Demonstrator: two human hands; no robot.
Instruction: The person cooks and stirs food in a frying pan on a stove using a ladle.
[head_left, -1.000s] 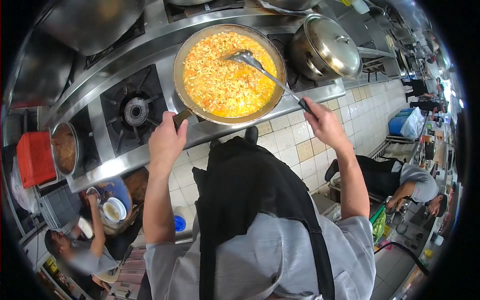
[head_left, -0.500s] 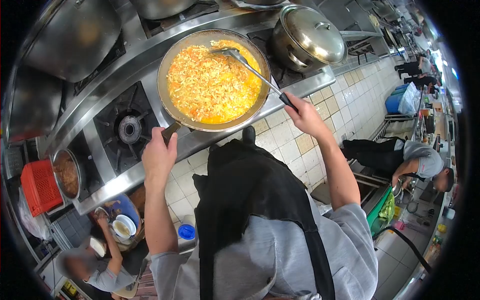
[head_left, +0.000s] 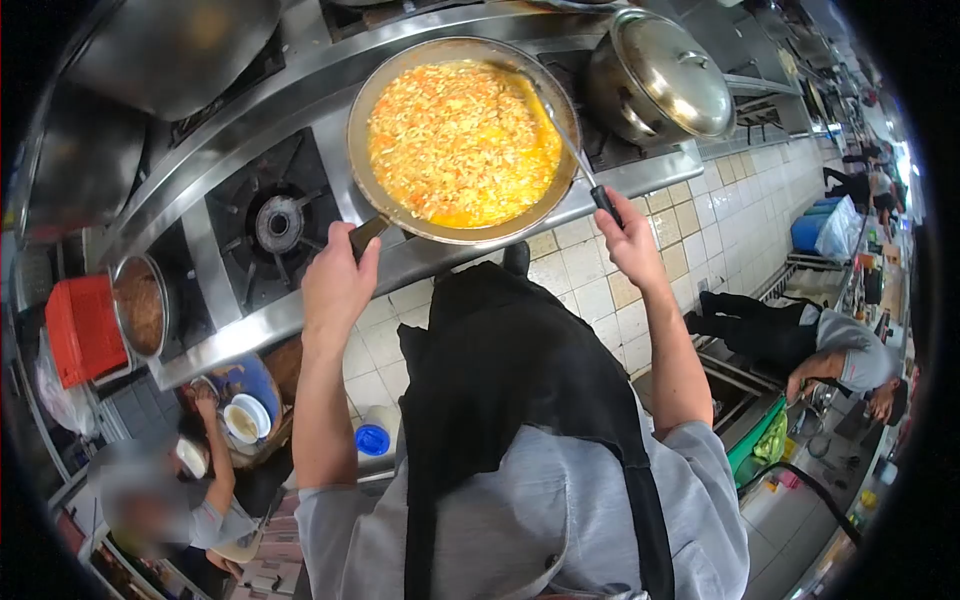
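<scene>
A large frying pan (head_left: 365,165) sits on the stove, holding a yellow-orange mix of small pale pieces and bits of orange in runny liquid (head_left: 460,150). My left hand (head_left: 338,275) is closed round the pan's dark handle (head_left: 369,236). In my right hand (head_left: 630,243) is the black grip of a metal cooking spoon (head_left: 572,150). Its shaft crosses the pan's right rim, and its head rests along the inner right wall, partly sunk in the food.
A bare burner (head_left: 280,224) lies left of the pan. A lidded pot (head_left: 655,80) stands close on the right. Large pots (head_left: 180,50) fill the upper left. A person (head_left: 150,500) works at lower left beside a red crate (head_left: 85,330); another person (head_left: 845,345) stands at right.
The spoon's head has moved from the upper middle of the food to the pan's right wall. My left hand keeps its hold on the handle. The whole view has shifted slightly.
</scene>
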